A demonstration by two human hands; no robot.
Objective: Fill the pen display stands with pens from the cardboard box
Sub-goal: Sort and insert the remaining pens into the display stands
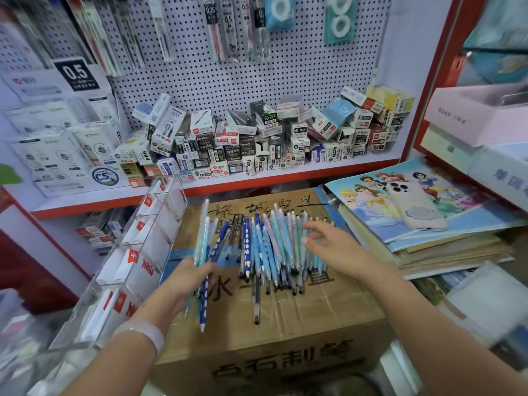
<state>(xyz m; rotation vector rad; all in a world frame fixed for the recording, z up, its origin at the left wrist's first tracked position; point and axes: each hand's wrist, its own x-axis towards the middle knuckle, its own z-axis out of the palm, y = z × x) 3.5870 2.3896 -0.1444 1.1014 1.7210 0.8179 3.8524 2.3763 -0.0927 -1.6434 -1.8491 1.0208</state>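
My left hand (190, 277) grips a bundle of pens (206, 252) over the closed cardboard box (285, 332). My right hand (328, 244), fingers spread and relaxed, touches the loose pen pile (274, 247) on the box top. The clear display stand (134, 252) sits just left. Small boxes (257, 144) line the shelf behind.

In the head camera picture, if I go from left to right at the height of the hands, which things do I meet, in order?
Clear pen display stand → left hand gripping a bunch of pens → pile of loose pens on the cardboard box → right hand → stack of books with a phone on top.
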